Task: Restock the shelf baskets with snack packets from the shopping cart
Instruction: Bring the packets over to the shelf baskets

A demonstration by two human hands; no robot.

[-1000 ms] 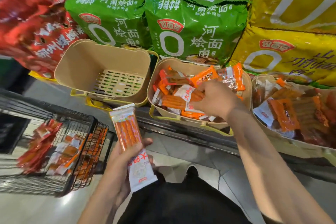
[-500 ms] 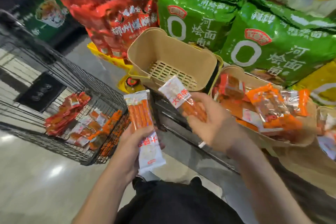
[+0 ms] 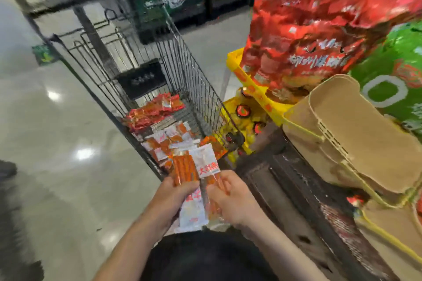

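Packets doubled up over the cart, basket unfilled

Cart point(image 3: 146, 70) sits on my left, its floor carrying loose snack packets point(image 3: 164, 130), red ones farther off and orange-and-white ones nearer me. My left hand point(image 3: 172, 201) has its fingers curled round one sausage packet point(image 3: 185, 173), stood upright. Touching it, a second packet point(image 3: 206, 163) is pinched in my right hand point(image 3: 230, 198), thumb on its front. Both hang just above the cart's near corner. I judge the risk is the slick film: two packets pressed together could slide past each other as I pass one across, and one would fall to the floor or back into the cart. Off to the right, the tan basket point(image 3: 356, 134) on the shelf shows no packets inside.

Half a second ago my hands were apart, the right one raised toward the baskets with its packet; now they have met low, and my view has swung left so the filled baskets are out of sight.
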